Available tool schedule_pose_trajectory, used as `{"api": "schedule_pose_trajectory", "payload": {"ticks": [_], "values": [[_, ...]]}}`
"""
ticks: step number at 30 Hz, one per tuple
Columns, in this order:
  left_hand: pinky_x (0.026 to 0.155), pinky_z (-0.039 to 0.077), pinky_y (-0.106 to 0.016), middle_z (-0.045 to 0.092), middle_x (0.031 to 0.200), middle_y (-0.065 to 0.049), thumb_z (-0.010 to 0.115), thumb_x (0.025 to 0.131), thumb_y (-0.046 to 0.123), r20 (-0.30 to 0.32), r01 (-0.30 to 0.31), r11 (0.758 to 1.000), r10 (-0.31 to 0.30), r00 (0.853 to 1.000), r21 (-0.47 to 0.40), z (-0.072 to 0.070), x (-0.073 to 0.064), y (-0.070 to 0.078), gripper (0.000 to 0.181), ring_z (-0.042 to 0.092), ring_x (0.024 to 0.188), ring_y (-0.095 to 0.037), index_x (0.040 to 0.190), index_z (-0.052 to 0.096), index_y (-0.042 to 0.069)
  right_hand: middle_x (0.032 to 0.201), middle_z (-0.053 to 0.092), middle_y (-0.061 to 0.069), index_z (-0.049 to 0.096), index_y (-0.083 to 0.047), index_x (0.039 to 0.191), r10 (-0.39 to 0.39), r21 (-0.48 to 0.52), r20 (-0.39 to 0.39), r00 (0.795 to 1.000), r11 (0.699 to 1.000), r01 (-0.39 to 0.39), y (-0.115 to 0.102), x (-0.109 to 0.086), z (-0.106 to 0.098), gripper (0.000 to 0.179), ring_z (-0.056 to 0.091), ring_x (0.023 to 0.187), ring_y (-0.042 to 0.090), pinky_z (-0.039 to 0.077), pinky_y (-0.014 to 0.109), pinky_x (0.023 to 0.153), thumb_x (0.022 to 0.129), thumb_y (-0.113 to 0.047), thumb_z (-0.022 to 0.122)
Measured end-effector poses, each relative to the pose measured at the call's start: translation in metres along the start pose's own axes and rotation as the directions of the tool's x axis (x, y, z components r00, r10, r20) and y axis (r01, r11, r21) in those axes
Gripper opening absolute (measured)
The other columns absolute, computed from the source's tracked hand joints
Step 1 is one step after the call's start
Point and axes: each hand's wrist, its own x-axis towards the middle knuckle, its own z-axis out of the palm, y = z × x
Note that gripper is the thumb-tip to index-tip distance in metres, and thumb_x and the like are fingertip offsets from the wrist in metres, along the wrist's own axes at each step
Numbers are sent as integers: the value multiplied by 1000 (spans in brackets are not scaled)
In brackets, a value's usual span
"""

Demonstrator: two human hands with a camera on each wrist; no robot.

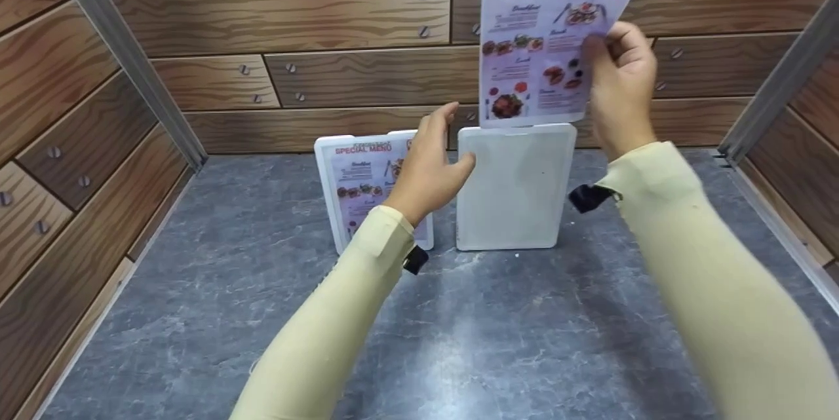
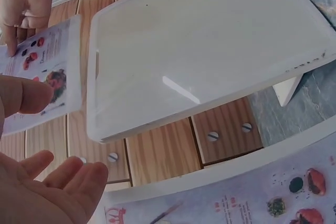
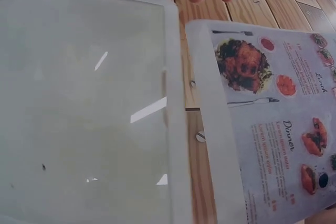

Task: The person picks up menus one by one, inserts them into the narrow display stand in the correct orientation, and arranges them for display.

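Note:
My right hand pinches a printed menu sheet by its right edge, thumb on the printed face. The sheet is upright, its lower edge close to the top of a blank white display stand; in the right wrist view a narrow gap shows between sheet and stand. My left hand is in front of a second white stand, which holds a like menu. Its fingers are loosely extended and hold nothing, and it hides part of that menu.
Both stands are upright on a grey marbled tabletop. Wood-patterned panels rise at the back and both sides, with metal corner strips between them. A support leg shows behind the blank stand in the left wrist view.

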Motion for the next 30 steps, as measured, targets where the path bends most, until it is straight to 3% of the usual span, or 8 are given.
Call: {"api": "schedule_pose_trajectory", "payload": {"ticks": [7,16,22,30], "values": [[119,34,-37,43,156,-9,67,97,13,17,20,1000,-20,1000,7,6,2,1,76,40,146,-22,162,28,12,93,66,8,69,-3,99,-4,-7,-2,1000,1000,4,9,-5,-4,7,59,86,21,47,29,75,100,2,63],[118,35,-33,46,154,-9,68,95,13,26,2,1000,-2,1000,8,14,4,3,77,43,143,-22,162,30,14,93,64,11,67,1,100,84,82,-32,996,993,-81,6,-4,-7,5,58,84,20,48,27,73,100,2,62],[119,33,-34,45,155,-7,68,95,14,33,-1,1000,0,999,21,15,3,6,78,42,144,-21,162,29,15,89,65,12,68,2,97,44,107,-53,998,994,-39,-1,-2,-5,7,58,80,20,47,27,69,99,5,62],[120,32,-36,44,156,-9,69,95,15,38,-18,998,16,999,66,18,5,7,79,40,146,-23,163,28,14,91,65,11,68,1,98,53,86,-50,997,995,-49,5,-8,-4,8,58,82,20,47,28,71,100,3,61]]}}
